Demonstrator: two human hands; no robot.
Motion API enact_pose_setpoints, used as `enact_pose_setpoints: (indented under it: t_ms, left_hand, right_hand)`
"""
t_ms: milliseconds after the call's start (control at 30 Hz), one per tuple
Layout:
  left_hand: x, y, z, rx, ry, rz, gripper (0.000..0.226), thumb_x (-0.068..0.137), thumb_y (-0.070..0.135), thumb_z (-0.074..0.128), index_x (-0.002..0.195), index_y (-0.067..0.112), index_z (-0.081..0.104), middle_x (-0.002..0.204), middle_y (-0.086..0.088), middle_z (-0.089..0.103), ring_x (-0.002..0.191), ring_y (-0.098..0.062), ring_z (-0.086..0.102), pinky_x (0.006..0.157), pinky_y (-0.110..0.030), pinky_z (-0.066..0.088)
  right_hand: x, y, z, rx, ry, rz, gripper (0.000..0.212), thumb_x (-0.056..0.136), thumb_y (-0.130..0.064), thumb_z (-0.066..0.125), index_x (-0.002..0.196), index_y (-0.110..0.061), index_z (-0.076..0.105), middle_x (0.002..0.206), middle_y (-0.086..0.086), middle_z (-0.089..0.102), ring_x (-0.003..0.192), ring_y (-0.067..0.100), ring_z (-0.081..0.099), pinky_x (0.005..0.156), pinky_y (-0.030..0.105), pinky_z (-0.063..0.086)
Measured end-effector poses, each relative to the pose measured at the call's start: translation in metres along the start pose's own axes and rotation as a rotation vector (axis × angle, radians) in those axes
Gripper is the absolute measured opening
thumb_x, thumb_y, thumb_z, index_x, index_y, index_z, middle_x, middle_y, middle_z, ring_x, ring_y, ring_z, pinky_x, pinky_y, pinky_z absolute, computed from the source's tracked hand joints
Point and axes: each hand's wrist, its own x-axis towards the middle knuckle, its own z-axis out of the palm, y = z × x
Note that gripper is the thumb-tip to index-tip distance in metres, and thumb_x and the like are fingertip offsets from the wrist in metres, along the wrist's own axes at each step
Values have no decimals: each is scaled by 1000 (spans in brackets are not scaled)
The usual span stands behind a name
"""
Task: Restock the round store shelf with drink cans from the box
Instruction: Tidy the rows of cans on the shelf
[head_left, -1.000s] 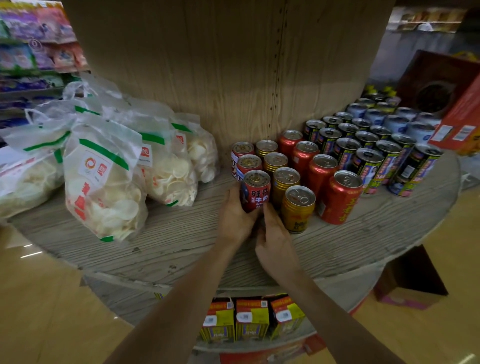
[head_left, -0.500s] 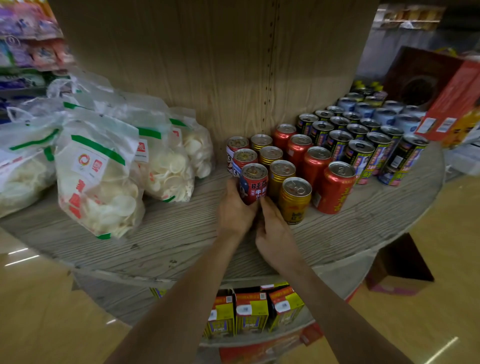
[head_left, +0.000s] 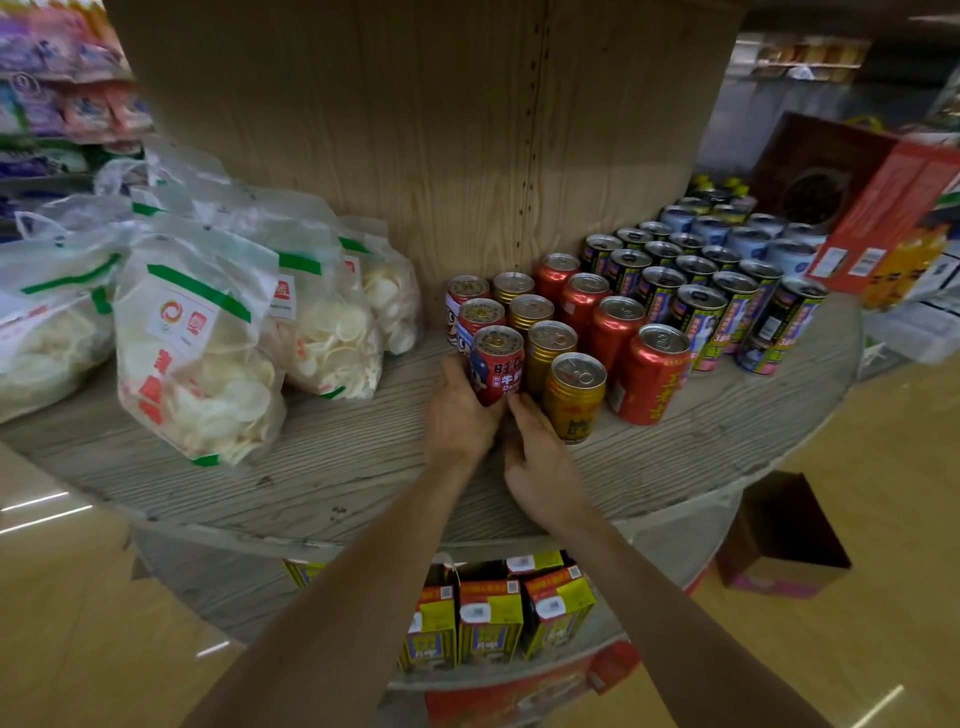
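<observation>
Scene dimly and warmly lit, pale light streaks reflected on the glossy floor, edges bent by wide-angle distortion, background blurred

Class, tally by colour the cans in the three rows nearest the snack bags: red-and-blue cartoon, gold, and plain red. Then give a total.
Red-and-blue cartoon cans: 3
Gold cans: 4
Plain red cans: 4
Total: 11

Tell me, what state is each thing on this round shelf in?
Front red-and-blue drink can, upright, sealed, standing on the round wooden shelf.
Left hand, gripping that can's base.
Right hand, fingers touching that can's base.
Gold metal can, upright, sealed.
Clear bags of white crackers, closed, slumped.
</observation>
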Motion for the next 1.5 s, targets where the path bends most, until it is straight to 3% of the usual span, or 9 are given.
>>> enact_pose_setpoints:
  t_ms: [200, 333, 500, 633, 833, 967, 1167, 1367, 1500]
  left_hand:
    - [-16, 2, -6, 8, -17, -12, 72, 79, 35, 83, 135, 11, 44, 131, -12, 58, 119, -29, 58, 91, -37, 50]
    - [-44, -1, -12, 52, -47, -20, 65, 86, 25, 77, 140, 13, 43, 139, -9, 50, 129, -26, 51, 96, -26, 40]
    - [-88, 20, -10, 94, -22, -48, 53, 89, 17, 71, 137, 16, 51, 132, -8, 55, 124, -23, 55, 98, -26, 41]
    - [-131, 44, 1, 166, 13, -48, 44, 90, 16, 66, 132, 13, 57, 125, -11, 58, 119, -28, 56, 98, -37, 46]
    - [-208, 49, 27, 262, 114, 2, 27, 85, 26, 54, 108, 16, 66, 104, -5, 65, 99, -30, 61, 86, -46, 50]
    - [-257, 49, 49, 304, 120, 34, 25, 87, 22, 57, 107, 12, 68, 102, -6, 66, 99, -31, 58, 85, -45, 47]
    - [-303, 29, 84, 212, -53, -145, 34, 88, 26, 59, 120, 15, 65, 115, -4, 65, 111, -26, 59, 88, -41, 50]
    - [-347, -21, 130, 180, -201, -260, 38, 82, 24, 61, 118, 12, 65, 116, -5, 68, 110, -26, 61, 91, -38, 48]
    - [-379, -68, 165, 165, -304, -343, 37, 91, 17, 67, 127, 13, 60, 126, -5, 62, 117, -26, 57, 95, -34, 45]
  right_hand:
    - [-10, 3, -14, -32, -50, -62, 58, 99, -6, 51, 154, -7, 34, 161, 10, 31, 149, 21, 29, 114, 16, 17]
    - [-24, 7, -29, -61, -133, -101, 57, 98, -10, 55, 152, -8, 38, 155, 10, 41, 142, 22, 39, 113, 21, 27]
    - [-44, 16, -51, -58, -174, -212, 45, 94, -9, 58, 139, -9, 53, 136, 11, 56, 126, 26, 54, 104, 27, 38]
    - [-64, 32, -70, -43, -183, -269, 37, 94, -11, 58, 131, -13, 60, 122, 8, 62, 112, 25, 60, 97, 34, 48]
    - [-104, 67, -84, -79, -270, -347, 28, 94, -12, 58, 120, -15, 67, 107, 9, 65, 99, 27, 62, 83, 31, 46]
    - [-134, 98, -83, -83, -375, -310, 27, 95, -17, 59, 121, -18, 67, 114, 7, 69, 104, 26, 65, 83, 34, 49]
    - [-170, 153, -72, -105, -507, -165, 31, 99, -21, 59, 130, -20, 63, 129, 3, 65, 111, 22, 64, 90, 34, 49]
    - [-210, 215, -35, -99, -588, -30, 30, 97, -23, 61, 127, -20, 63, 122, 2, 66, 109, 21, 65, 88, 35, 51]
    - [-238, 263, 0, -105, -633, 85, 35, 96, -25, 62, 131, -20, 60, 124, 2, 66, 110, 20, 63, 90, 34, 50]
